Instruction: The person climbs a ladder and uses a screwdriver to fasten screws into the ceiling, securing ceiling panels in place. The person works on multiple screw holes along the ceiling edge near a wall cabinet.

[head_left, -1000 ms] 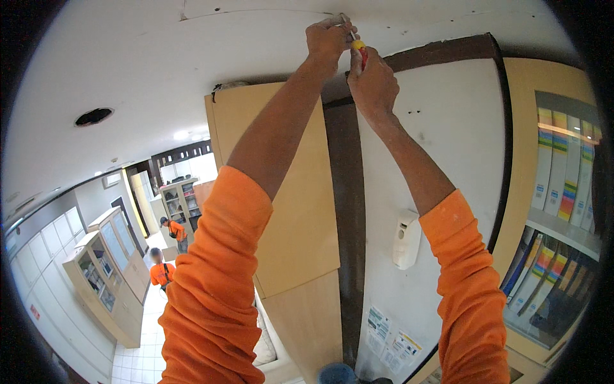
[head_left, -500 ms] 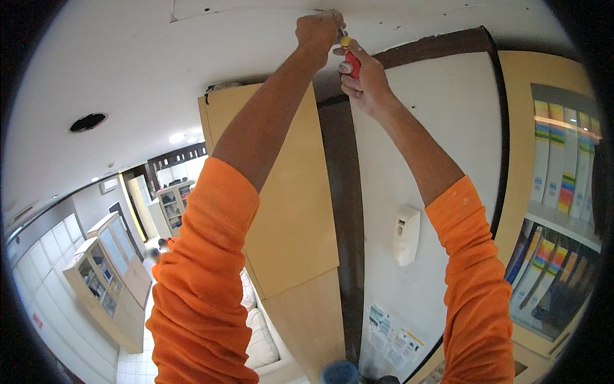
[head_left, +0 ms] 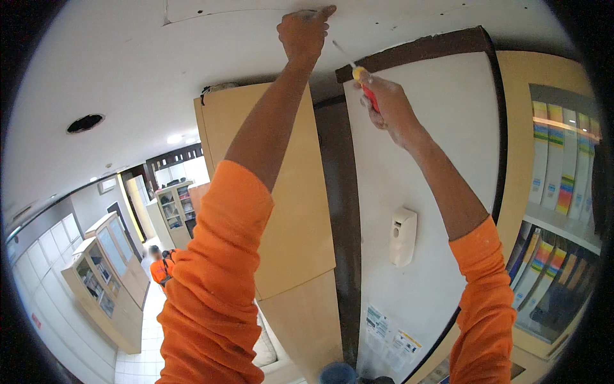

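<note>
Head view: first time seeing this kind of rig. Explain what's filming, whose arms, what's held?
No machine here: a person works bare-handed, in orange sleeves. The picture comes from the left of two fisheye cameras worn on the head, so straight edges bend near the rim.

The right hand holds a screwdriver with a red and yellow handle, shaft pointing up. The left hand is raised at the ceiling; whether it holds anything isn't visible. The ceiling has a dark hole.

Around them: a tall cabinet, a wall dispenser, and binders behind glass.
</note>
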{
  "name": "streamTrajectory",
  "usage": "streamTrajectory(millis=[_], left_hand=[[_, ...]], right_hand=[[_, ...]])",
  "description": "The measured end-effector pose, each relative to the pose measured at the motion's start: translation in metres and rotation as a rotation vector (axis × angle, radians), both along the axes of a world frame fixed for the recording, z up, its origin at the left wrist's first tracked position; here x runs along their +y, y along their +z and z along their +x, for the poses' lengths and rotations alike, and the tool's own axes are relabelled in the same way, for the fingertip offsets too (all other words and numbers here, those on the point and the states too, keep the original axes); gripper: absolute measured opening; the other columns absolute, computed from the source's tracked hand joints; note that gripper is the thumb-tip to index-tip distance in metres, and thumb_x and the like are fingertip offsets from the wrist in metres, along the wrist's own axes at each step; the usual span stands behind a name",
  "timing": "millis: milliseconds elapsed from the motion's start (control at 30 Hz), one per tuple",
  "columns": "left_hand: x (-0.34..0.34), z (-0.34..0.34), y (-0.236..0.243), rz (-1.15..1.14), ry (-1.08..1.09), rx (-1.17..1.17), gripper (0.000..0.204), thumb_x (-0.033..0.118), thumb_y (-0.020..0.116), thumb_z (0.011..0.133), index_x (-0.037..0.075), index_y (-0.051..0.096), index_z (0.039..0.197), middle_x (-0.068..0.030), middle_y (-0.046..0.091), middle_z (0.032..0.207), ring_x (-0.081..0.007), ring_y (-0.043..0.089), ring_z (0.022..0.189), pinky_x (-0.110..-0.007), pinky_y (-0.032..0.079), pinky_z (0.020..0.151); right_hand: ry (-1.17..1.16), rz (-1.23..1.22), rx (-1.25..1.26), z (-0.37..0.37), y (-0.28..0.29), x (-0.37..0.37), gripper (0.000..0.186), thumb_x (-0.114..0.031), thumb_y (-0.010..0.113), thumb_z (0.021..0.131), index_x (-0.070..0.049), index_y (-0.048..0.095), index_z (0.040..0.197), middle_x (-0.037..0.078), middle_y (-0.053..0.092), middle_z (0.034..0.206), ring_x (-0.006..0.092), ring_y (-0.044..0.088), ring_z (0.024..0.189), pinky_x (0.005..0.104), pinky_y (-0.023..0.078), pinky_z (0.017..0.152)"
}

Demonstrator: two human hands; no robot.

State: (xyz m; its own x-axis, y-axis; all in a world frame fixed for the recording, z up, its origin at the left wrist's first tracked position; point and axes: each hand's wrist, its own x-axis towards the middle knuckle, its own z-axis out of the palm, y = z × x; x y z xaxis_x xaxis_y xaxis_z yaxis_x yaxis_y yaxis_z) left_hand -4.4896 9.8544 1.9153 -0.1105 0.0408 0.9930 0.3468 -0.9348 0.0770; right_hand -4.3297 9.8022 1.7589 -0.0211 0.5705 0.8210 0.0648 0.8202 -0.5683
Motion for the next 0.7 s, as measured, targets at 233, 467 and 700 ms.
streamTrajectory(millis=[233, 467, 700], left_hand=[[0.017, -0.013, 0.002, 0.123, 0.640, -0.084, 0.059, 0.058, 0.081, 0.080, -0.001, 0.077, 0.087, -0.0192, 0.075, 0.086, -0.0365, 0.075, 0.083, -0.048, 0.060, 0.079], [0.003, -0.012, 0.008, -0.005, 0.658, -0.037, 0.058, 0.052, 0.075, 0.087, -0.003, 0.073, 0.104, -0.0203, 0.074, 0.104, -0.0348, 0.074, 0.090, -0.047, 0.060, 0.084], [-0.007, -0.086, -0.048, -0.240, -0.673, 0.234, 0.060, 0.041, 0.057, 0.104, -0.008, 0.052, 0.138, -0.0212, 0.064, 0.129, -0.0320, 0.067, 0.110, -0.043, 0.058, 0.094]], right_hand=[[-0.238, 0.023, -0.270, -0.002, -0.059, -0.040, 0.041, -0.042, 0.056, 0.106, -0.005, 0.069, 0.095, -0.003, 0.050, 0.064, 0.0059, 0.044, 0.057, 0.0265, 0.037, 0.051], [-0.309, 0.088, -0.417, -0.008, -0.098, -0.070, 0.034, -0.034, 0.057, 0.106, -0.001, 0.065, 0.102, 0.005, 0.056, 0.071, 0.0119, 0.048, 0.064, 0.0322, 0.042, 0.060], [-0.366, 0.446, -0.245, -0.059, -0.042, -0.067, 0.032, -0.029, 0.052, 0.107, 0.001, 0.058, 0.115, 0.017, 0.066, 0.082, 0.0275, 0.067, 0.073, 0.0417, 0.051, 0.069]])
